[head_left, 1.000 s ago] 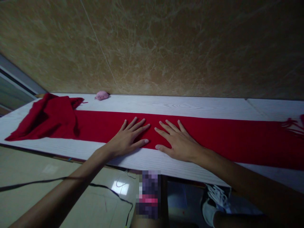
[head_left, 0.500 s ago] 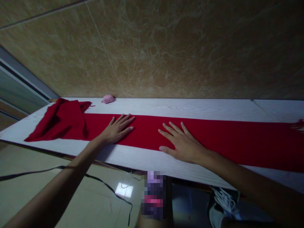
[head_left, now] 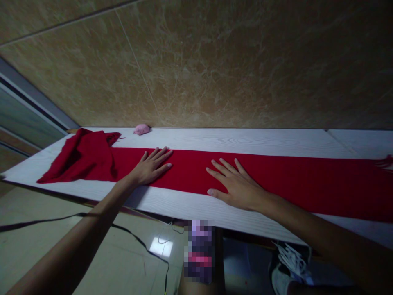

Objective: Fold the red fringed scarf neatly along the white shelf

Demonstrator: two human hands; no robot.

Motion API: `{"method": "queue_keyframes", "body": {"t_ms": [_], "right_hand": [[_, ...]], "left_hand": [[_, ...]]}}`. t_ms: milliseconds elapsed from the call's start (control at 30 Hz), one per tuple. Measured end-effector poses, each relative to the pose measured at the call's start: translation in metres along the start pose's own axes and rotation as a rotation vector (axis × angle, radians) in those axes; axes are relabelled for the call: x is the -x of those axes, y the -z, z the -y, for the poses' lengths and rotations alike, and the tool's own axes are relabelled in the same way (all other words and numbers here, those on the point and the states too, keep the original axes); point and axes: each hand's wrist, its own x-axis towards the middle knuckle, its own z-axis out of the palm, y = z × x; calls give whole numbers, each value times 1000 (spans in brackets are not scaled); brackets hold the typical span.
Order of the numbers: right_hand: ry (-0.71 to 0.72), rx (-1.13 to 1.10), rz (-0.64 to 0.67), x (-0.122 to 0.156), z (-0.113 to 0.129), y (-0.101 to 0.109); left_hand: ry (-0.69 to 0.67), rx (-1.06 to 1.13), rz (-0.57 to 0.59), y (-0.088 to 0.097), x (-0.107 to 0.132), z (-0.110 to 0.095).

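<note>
A long red scarf (head_left: 190, 170) with fringed ends lies lengthwise along a white wood-grain tabletop (head_left: 184, 203). Its left part is bunched in a loose, folded heap, while the middle and right stretch lie smooth and flat. My left hand (head_left: 152, 166) rests palm down on the scarf, left of centre, fingers spread. To the right of centre, my right hand (head_left: 235, 184) also lies flat on it with fingers apart, the thumb near the scarf's front edge. Neither hand grips the cloth.
A small pink object (head_left: 141, 130) sits at the back by the tan marbled wall (head_left: 215, 73). A black strap (head_left: 132, 235) hangs below the front edge over the tiled floor. White cords (head_left: 291, 258) and a shoe (head_left: 280, 280) are under the table at right.
The view has shifted very slightly. My left hand has slid a touch to the left on the scarf; the right hand stays in almost the same place.
</note>
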Motion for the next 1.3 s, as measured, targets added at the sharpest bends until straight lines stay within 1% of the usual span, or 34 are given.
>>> {"method": "queue_keyframes", "body": {"t_ms": [233,567,633,767,833,933,1000,1167,1200,1300], "right_hand": [[16,1,-18,0,0,0],[-9,36,13,2,4,3],[-21,38,28,2,6,5],[-37,30,35,4,12,10],[-39,28,33,5,17,15],[-21,38,15,8,22,27],[-13,44,-8,10,22,36],[-49,53,-165,10,16,56],[-65,44,-166,9,17,59],[-107,10,-111,4,24,65]], "left_hand": [[3,4,0,1,2,-3],[-20,28,-39,0,4,-5],[-40,22,-99,0,6,-5],[-132,-16,-369,1,15,-6],[-175,7,-437,2,19,-7],[-218,66,-439,3,22,-7],[-209,78,-438,2,21,-6],[-142,116,-473,1,22,-4],[-132,131,-468,1,23,-5],[-107,155,-457,2,25,-6]]}}
